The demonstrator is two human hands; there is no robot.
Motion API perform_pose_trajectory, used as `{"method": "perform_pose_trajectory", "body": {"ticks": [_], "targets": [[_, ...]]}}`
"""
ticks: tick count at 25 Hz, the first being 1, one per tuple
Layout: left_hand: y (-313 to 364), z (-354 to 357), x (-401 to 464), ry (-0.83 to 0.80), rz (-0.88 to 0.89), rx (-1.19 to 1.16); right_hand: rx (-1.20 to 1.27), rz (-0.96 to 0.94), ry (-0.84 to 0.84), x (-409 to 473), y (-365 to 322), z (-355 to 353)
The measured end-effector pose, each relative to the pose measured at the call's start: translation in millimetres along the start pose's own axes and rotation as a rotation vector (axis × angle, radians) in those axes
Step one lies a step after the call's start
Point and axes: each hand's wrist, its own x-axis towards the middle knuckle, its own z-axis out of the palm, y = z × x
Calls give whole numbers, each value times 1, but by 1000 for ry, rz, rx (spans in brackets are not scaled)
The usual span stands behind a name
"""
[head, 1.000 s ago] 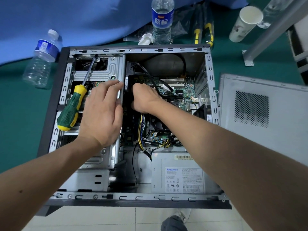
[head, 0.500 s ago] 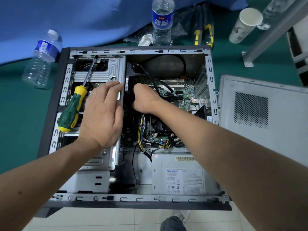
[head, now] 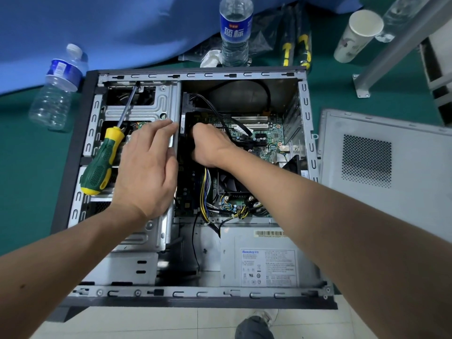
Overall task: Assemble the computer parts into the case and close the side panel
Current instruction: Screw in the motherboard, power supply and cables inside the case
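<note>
A makeshift repair workshop is suggested by the green mat [head: 22, 172] under the opened computer case [head: 195, 302], with a screwdriver [head: 102, 165] laid on it and water bottles [head: 236, 30] behind it.

Bright, even light falls from overhead, soft enough that shadows stay faint. The deepest shade sits inside the case [head: 195, 74], under its far wall and below the right hand [head: 210, 145]. Pale sheen shows on the drive cage [head: 137, 106] and on the side panel [head: 381, 167] lying to the right. The wide lens bows the case's straight edges outward and swells both forearms toward the lower corners. Focus is crisp at the centre; the water bottle [head: 57, 86] and paper cup [head: 357, 35] near the frame's edges look slightly soft.
</note>
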Motion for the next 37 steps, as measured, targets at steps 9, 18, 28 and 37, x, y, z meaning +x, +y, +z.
{"method": "perform_pose_trajectory", "body": {"ticks": [9, 18, 28, 37], "targets": [[0, 0, 0, -2, 2, 1, -5, 2, -3, 1, 0, 1], [0, -1, 0, -5, 1, 6, 40, 9, -115, 19, -7, 8], [2, -2, -1, -8, 2, 6, -4, 56, -61, 9, -9, 10], [2, -3, 0, -15, -4, 0, -39, 117, -13, 7, -19, 7]]}}
